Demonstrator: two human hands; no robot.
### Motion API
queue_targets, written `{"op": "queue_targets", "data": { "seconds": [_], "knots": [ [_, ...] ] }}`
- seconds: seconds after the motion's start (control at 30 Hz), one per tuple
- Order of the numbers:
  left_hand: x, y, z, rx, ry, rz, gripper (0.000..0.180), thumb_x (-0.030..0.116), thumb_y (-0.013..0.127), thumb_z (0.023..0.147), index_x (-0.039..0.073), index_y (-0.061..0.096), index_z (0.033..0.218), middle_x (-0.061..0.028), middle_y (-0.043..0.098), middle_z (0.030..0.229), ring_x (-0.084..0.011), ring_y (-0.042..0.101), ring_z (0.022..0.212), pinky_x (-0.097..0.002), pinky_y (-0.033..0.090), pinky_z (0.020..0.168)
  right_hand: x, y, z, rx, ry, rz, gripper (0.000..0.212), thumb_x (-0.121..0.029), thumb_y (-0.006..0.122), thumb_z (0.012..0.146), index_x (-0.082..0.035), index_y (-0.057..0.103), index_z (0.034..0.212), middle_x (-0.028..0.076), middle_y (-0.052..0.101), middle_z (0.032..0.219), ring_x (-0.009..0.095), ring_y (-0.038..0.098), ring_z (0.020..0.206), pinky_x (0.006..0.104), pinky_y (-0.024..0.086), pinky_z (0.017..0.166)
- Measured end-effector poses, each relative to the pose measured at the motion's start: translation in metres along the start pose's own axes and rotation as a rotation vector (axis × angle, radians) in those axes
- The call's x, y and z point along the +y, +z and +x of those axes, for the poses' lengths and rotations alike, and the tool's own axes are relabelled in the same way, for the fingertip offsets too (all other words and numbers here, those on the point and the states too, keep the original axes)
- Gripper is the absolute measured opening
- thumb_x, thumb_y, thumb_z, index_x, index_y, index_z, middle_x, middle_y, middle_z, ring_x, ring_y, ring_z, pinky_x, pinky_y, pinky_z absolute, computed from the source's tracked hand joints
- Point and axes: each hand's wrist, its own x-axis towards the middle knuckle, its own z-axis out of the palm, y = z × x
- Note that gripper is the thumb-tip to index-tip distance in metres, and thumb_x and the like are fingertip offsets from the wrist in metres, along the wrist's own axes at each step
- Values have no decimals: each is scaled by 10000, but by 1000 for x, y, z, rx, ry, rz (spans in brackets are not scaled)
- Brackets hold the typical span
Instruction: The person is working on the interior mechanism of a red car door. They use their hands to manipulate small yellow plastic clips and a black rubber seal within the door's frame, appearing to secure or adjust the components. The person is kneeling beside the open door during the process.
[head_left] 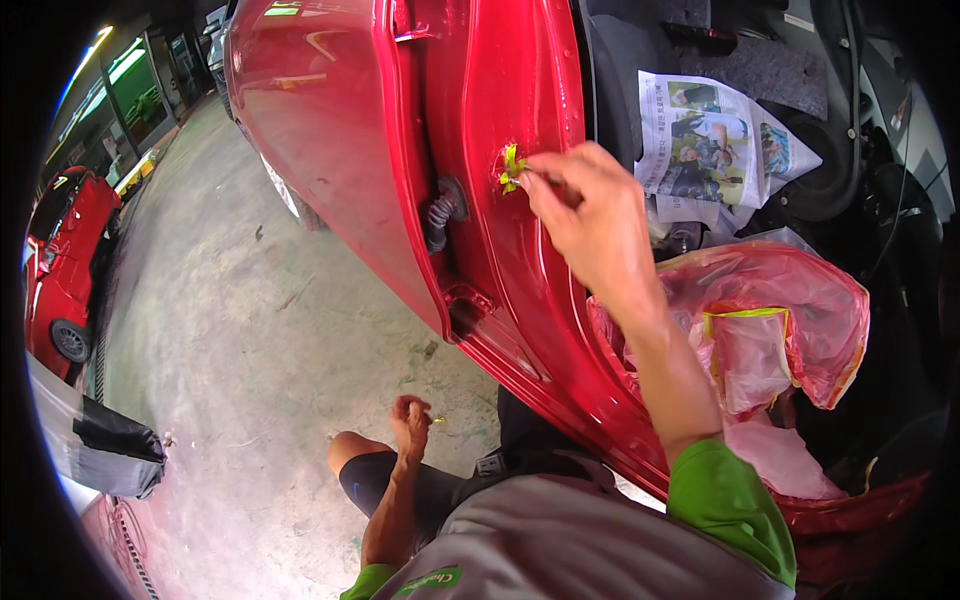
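Observation:
My right hand (595, 225) reaches over the red car body, thumb and forefinger pinched on yellow tape (512, 168). The tape is stuck in short strips round a small spot on the red door pillar (505, 230). My left hand (408, 425) hangs low by my bent leg, its fingers curled together. A tiny yellow scrap (438, 420) shows at its fingertips; whether it is held or lies on the floor behind, I cannot tell. Left of the pillar the red car door (330, 130) stands open, with a black ribbed rubber sleeve (443, 213) between them.
Newspaper sheets (700, 150) and crumpled pinkish plastic sheeting (830, 300) edged with yellow tape cover parts of the car's interior on the right. Another red car (70, 265) stands at far left. A black-and-grey cover (120, 450) lies near the left rim above a concrete floor (240, 330).

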Motion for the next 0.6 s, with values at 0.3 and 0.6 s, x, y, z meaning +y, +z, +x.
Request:
{"op": "queue_targets", "data": {
  "seconds": [0.3,0.6],
  "knots": [
    [-86,-27,22,25,-24,151,194,197,591,1012,7,608,975,-57,623,744,-126,578,614,-286,475,554,-7,-17,66,-451,324,-258,312,-249,836,837,36,809,961,165,763,802,200,712,729,351,562,730],
    [-94,-24,31,8,27,215,187,158,574,985,-10,619,913,-69,639,703,-145,613,647,-310,502,610,-9,-10,65,-415,370,-309,285,-234,811,812,9,811,961,232,753,845,344,758,824,428,584,830]
  ]
}}
